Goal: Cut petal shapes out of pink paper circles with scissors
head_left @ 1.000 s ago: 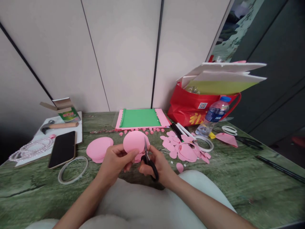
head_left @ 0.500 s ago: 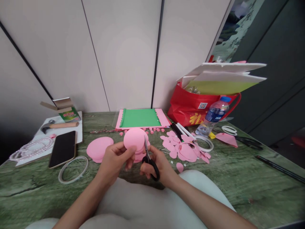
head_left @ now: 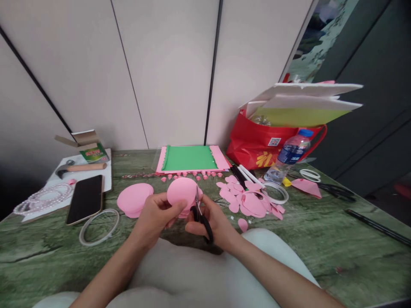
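Between the thumb and fingers of my left hand (head_left: 157,214) is a round pink paper disc (head_left: 180,191), held up facing me. My right hand (head_left: 215,220) grips black-handled scissors (head_left: 205,224). Their blades point up and lie at the right edge of the disc. More pink paper shows behind and below the disc, mostly covered by it. A stack of pink paper circles (head_left: 134,199) lies on the table to the left. Loose pink paper petals and scraps (head_left: 253,203) are heaped right of my right hand.
Pink and green paper sheets (head_left: 189,157) lie at the back, with small pink pieces before them. A phone (head_left: 86,199), tape ring (head_left: 99,227), hammer (head_left: 81,168) and beads are left. A red bag (head_left: 247,141), water bottle (head_left: 289,156) and black scissors (head_left: 337,191) stand or lie right.
The pink disc has come down slightly in my left hand. My right fingers have shifted on the scissors, whose handles sit a little differently beside the disc's edge.
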Available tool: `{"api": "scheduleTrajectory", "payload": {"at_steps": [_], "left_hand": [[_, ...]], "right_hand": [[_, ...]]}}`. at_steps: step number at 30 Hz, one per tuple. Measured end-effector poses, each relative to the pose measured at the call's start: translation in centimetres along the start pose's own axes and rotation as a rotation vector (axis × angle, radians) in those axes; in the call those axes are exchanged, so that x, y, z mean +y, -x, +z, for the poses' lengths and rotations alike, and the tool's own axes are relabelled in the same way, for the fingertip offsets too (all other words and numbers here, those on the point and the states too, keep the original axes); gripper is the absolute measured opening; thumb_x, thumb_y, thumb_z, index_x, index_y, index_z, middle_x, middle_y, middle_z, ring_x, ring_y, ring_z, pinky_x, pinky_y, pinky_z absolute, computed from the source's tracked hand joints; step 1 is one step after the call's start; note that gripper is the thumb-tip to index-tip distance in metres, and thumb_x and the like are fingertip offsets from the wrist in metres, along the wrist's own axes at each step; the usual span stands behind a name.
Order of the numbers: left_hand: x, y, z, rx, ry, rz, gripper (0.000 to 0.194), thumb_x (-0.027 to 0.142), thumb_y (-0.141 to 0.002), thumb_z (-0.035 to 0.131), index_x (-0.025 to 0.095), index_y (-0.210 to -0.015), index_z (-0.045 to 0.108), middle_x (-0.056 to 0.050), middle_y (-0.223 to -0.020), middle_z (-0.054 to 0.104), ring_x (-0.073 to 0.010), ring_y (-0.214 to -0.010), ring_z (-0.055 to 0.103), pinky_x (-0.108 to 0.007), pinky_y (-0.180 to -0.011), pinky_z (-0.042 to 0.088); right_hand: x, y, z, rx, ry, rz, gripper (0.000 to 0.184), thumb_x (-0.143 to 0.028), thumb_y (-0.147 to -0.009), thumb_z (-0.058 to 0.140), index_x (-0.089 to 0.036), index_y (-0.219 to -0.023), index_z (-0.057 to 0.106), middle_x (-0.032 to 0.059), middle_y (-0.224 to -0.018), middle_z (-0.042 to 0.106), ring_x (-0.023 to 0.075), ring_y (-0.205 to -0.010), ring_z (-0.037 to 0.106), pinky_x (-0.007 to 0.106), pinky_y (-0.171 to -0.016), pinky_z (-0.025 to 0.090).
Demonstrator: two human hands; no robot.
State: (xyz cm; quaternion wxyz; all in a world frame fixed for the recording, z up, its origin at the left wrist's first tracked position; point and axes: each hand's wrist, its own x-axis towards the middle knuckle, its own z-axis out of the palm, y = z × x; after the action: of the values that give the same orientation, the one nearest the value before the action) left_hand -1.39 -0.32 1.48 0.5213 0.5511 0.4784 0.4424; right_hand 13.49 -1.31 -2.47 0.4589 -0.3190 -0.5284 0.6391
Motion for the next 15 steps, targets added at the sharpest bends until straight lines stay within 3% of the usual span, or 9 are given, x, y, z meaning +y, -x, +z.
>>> {"api": "scheduleTrajectory", "payload": {"at_steps": [8, 15], "left_hand": [[-0.09, -0.02, -0.04, -0.008, 0.006, 0.016, 0.023, 0.029, -0.061, 0.07, 0.013, -0.054, 0.057, 0.008, -0.038, 0.039, -0.0026, -0.035, 0.028, -0.017, -0.035, 0.018], [0.0, -0.02, -0.01, 0.01, 0.031, 0.021, 0.025, 0.029, -0.062, 0.07, 0.013, -0.051, 0.054, 0.008, -0.039, 0.039, -0.0023, -0.036, 0.028, -0.017, -0.036, 0.017]], "right_hand": [[0.06, -0.05, -0.13, -0.02, 0.008, -0.009, 0.051, -0.032, -0.051, 0.078, -0.018, -0.086, 0.044, -0.0093, -0.053, 0.043, 0.006, -0.046, 0.034, 0.018, -0.044, 0.026], [0.02, -0.18, -0.12, 0.017, 0.031, 0.009, 0.047, -0.031, -0.05, 0.078, -0.018, -0.079, 0.044, -0.0098, -0.047, 0.046, 0.005, -0.041, 0.035, 0.017, -0.041, 0.028]]}}
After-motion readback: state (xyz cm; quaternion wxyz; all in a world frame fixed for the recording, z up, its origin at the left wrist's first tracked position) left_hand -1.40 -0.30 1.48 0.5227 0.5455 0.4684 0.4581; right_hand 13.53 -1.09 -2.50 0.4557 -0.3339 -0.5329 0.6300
